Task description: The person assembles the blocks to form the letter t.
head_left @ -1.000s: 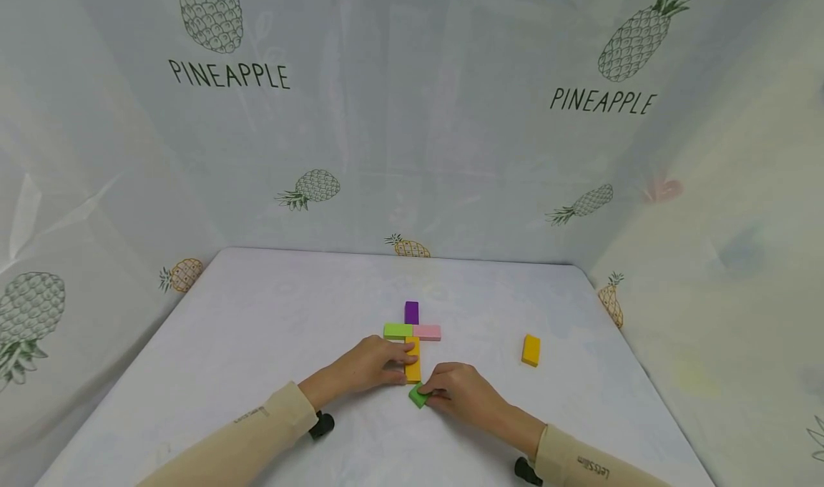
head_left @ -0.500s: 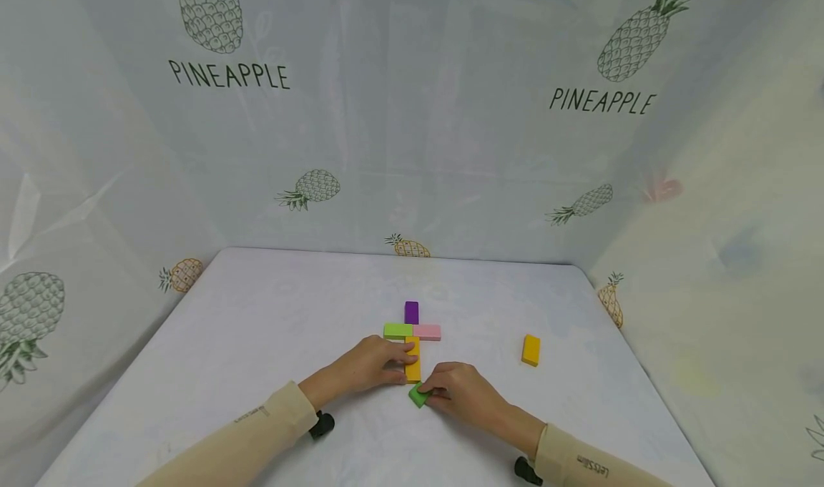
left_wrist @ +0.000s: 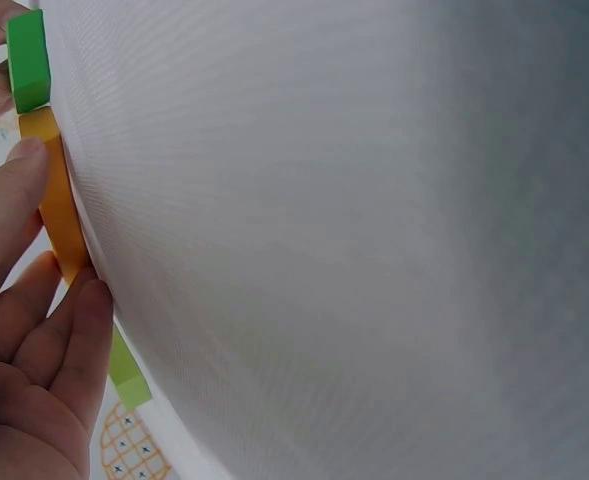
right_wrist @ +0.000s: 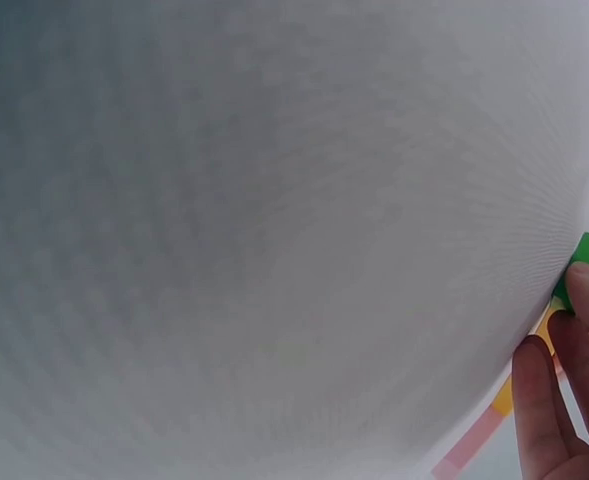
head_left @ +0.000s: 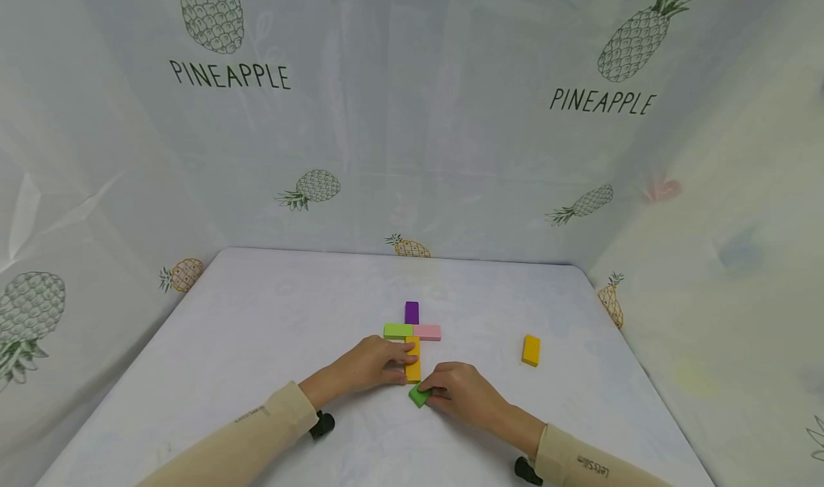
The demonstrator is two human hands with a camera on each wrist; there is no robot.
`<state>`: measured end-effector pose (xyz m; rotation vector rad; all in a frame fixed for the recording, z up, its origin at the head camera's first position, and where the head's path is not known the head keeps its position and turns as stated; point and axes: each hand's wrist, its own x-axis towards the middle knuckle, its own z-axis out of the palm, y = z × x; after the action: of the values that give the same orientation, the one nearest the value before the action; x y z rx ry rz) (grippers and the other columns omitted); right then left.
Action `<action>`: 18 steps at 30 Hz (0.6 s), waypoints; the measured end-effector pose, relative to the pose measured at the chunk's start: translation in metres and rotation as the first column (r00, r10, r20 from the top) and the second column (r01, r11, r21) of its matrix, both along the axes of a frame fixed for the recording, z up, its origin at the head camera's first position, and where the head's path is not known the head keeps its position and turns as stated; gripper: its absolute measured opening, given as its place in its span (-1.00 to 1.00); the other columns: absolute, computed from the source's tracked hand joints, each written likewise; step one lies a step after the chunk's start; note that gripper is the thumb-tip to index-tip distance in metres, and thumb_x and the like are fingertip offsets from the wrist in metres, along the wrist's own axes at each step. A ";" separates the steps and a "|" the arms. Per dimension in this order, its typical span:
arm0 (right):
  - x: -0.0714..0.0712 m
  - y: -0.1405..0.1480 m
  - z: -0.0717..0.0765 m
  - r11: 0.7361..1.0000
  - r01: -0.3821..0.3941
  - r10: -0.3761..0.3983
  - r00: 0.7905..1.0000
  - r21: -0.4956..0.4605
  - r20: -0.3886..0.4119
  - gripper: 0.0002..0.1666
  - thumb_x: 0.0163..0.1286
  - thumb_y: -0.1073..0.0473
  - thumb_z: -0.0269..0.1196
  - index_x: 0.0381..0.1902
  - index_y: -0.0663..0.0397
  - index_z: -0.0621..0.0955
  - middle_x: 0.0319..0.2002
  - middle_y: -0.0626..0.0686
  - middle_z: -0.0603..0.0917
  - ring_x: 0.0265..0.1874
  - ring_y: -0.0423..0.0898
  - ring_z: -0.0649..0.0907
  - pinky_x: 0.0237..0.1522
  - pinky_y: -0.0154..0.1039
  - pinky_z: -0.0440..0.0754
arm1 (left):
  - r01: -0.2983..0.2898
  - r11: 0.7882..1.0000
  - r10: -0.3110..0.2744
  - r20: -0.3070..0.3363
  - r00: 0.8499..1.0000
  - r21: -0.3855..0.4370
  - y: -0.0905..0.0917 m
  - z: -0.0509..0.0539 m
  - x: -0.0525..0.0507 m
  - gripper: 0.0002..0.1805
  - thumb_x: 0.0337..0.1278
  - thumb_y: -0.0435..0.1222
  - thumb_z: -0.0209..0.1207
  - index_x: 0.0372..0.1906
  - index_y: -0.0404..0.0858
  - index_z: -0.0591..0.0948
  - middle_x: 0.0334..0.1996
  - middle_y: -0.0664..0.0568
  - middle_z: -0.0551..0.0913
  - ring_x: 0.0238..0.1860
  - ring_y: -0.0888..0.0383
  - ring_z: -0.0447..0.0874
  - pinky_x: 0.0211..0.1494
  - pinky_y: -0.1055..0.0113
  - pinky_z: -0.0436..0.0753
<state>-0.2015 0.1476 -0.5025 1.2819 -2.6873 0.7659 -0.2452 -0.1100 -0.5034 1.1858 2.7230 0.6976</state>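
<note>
My left hand (head_left: 365, 364) holds an orange block (head_left: 413, 370) on the table, with its thumb and fingers against the block's left side and ends. Just below, my right hand (head_left: 468, 395) pinches a green block (head_left: 418, 395), which sits tilted with a corner by the orange block's near end. In the left wrist view the green block (left_wrist: 29, 62) is close against the orange block (left_wrist: 62, 205). Beyond the orange block, a lime green block (head_left: 397, 331) and a pink block (head_left: 428, 332) lie end to end. A purple block (head_left: 412, 312) stands behind their join.
A yellow block (head_left: 531, 350) lies apart to the right on the white-covered table (head_left: 290, 294). A pineapple-print curtain (head_left: 412, 136) surrounds the table at the back and sides. Dark wrist-worn devices show below both sleeves.
</note>
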 end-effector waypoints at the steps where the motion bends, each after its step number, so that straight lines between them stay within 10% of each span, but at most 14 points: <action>1: 0.000 0.000 0.000 1.000 -0.001 0.001 1.000 -0.001 0.000 -0.79 0.28 0.27 0.57 -0.11 0.06 0.86 -0.27 -0.12 0.80 -0.30 -0.36 0.70 -0.17 -0.56 0.64 | 0.000 1.000 0.000 0.000 1.000 0.000 0.000 0.000 0.000 -0.49 0.36 -0.09 0.40 0.34 -0.13 0.68 0.41 0.06 0.58 0.46 0.15 0.51 0.47 -0.03 0.53; 18: -0.001 0.006 0.003 1.000 0.015 -0.014 0.998 -0.025 0.056 -0.70 0.28 0.31 0.55 -0.01 0.09 0.83 -0.21 -0.08 0.80 -0.26 -0.33 0.71 -0.12 -0.48 0.70 | -0.005 1.000 0.005 0.004 1.000 0.001 -0.001 -0.001 -0.001 -0.48 0.36 -0.09 0.41 0.35 -0.11 0.68 0.41 0.09 0.58 0.47 0.17 0.50 0.45 -0.04 0.54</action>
<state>-0.2028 0.1539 -0.4994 1.2522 -2.7174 0.8432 -0.2461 -0.1110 -0.5046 1.1767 2.7238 0.7010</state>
